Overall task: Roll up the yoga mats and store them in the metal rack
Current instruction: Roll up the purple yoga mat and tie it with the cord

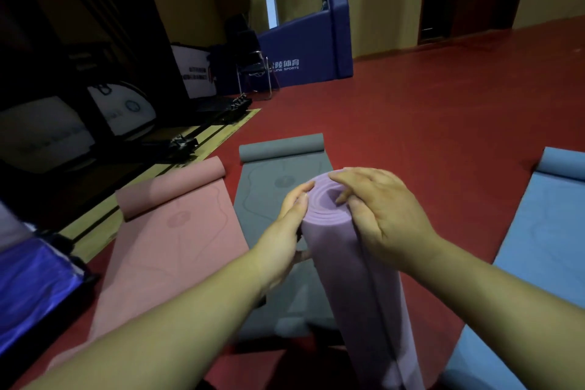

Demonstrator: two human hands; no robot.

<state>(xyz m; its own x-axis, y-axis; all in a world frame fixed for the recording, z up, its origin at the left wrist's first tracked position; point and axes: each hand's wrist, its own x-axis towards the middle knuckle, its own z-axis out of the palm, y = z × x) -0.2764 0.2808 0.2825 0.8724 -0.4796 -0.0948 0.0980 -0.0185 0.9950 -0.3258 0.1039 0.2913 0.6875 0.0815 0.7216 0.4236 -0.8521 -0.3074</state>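
Red sports floor (411,123) spreads from underfoot to the far wall. Closest, a purple mat (348,263), rolled into a tube, stands tilted between both hands, its lower end cut off by the bottom edge. The left hand (285,231) cups the roll's left side, fingers (297,196) curved round its upper rim. The right hand (386,215) grips from the right, fingers (348,182) curled over the top with tips tucked into the spiral's centre. Behind lie a pink mat (177,247), a grey mat (278,174) and, at right, a blue mat (544,247), each flat on the floor with its far end curled up. Farther back stand a folding chair (256,73) and a blue padded base (316,47) with white lettering. The dark left side is hard to make out.
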